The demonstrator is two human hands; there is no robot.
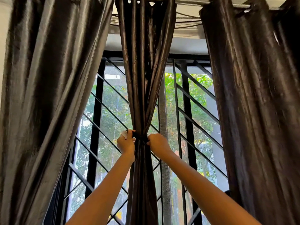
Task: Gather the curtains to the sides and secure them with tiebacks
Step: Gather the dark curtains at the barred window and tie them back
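Here both hands [126, 143] [158, 143] grip the tieback [142, 138], arms outstretched.

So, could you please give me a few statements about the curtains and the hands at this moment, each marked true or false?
1. Both hands are at the tieback on the middle curtain. True.
2. The middle curtain hangs spread flat across the window. False: it is cinched into a narrow bundle at the tieback.
3. The left hand holds something pale. True.
4. The right hand rests on the left curtain. False: its grip is at the tieback's right side.
5. The right curtain is tied back too. False: no tieback shows on it.
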